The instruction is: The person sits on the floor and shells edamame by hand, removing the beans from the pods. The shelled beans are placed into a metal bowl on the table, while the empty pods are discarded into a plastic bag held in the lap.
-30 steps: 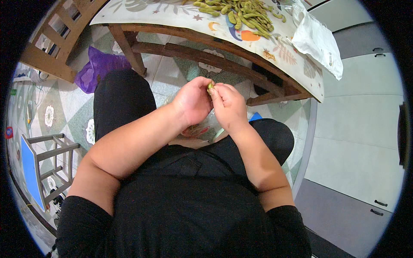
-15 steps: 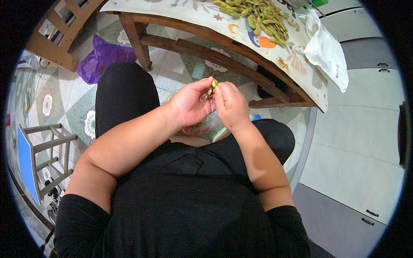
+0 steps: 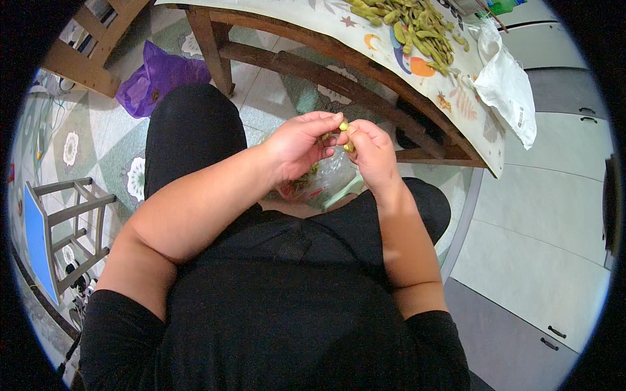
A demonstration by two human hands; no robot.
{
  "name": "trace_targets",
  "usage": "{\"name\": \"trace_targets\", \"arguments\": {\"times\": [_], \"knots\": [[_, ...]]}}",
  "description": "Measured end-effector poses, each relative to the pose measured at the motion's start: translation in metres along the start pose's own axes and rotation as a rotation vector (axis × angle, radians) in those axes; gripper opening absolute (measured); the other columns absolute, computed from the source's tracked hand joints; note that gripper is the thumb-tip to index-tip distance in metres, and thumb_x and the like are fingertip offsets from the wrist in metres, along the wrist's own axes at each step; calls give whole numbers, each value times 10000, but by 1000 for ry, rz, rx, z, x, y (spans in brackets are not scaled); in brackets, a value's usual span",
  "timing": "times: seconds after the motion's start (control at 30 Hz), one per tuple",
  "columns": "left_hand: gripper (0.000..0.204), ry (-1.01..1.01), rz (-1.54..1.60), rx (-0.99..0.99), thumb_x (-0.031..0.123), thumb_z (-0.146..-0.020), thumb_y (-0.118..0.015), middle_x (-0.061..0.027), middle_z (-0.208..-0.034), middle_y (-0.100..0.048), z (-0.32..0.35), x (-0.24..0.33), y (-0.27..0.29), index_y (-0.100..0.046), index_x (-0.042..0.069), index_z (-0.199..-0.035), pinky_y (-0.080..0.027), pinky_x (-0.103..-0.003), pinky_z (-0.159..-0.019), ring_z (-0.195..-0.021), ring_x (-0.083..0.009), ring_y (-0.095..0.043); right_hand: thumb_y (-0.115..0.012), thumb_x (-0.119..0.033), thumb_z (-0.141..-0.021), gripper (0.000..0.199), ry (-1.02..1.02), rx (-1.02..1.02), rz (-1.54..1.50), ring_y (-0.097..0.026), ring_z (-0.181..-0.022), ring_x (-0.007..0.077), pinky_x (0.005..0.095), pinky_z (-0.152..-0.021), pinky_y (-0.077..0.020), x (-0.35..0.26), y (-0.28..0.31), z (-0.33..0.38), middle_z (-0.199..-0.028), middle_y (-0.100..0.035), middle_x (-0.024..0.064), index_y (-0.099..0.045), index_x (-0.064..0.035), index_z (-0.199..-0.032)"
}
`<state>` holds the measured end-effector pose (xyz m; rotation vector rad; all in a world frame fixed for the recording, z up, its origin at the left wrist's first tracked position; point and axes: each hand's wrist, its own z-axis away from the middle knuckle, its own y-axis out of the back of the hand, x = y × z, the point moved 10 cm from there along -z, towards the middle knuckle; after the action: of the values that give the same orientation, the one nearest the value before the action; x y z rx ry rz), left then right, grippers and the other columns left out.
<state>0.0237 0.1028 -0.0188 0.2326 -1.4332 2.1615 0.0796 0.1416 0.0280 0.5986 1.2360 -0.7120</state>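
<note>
Black short-sleeved top and black trousers (no watch or rings visible), bare forearms, bare hands [image 3: 339,146].

A wooden-framed tabletop [image 3: 365,72] under a pale patterned cloth [image 3: 339,19] carries a heap of green bean pods [image 3: 411,23] toward its far side, and a white plastic bag [image 3: 505,85] droops over its right edge.

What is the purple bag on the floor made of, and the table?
The purple bag looks like thin plastic: it is crumpled, slightly shiny and see-through. The table frame looks like brown wood with a smooth, maybe varnished finish; its top is hidden under a patterned cloth, possibly wipe-clean plastic, though that is hard to tell.
</note>
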Motion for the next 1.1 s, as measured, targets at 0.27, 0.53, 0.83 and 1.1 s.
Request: {"name": "trace_targets", "arguments": {"times": [0.27,0.53,0.83,1.1], "knots": [[133,-274,-362,68,143,-780,-584,-20,-761,-569,-2,22,4,-564,41,-863,-436,-228,-625,-680,-95,-528,-427,-142,-787,185,-325,-18,-397,-256,-362,49,211,-349,-190,29,-2,2,-471,-345,-35,-492,-46,-644],[133,-310,-457,18,146,-810,-540,-27,-820,-576,-8,21,0,-555,41,-890,-424,-226,-690,-748,-96,-529,-392,-179,-847,228,-396,-163,-586,-293,-385,53,179,-363,-238,32,-8,10,-512,-364,-20,-498,-46,-695],[121,-351,-267,163,138,-815,-471,-55,-829,-565,-8,26,16,-518,33,-850,-413,-268,-698,-774,-141,-513,-395,-190,-866,212,-305,-181,-678,-374,-481,71,180,-397,-299,22,0,16,-591,-424,11,-512,-30,-791],[126,129,-8,62,38,-777,-395,-68,-790,-524,1,-39,17,-491,10,-854,-394,-240,-584,-680,-139,-484,-448,-197,-854,192,-193,-24,-329,-427,-538,72,185,-466,-330,26,18,16,-667,-513,13,-542,-35,-815]]}}
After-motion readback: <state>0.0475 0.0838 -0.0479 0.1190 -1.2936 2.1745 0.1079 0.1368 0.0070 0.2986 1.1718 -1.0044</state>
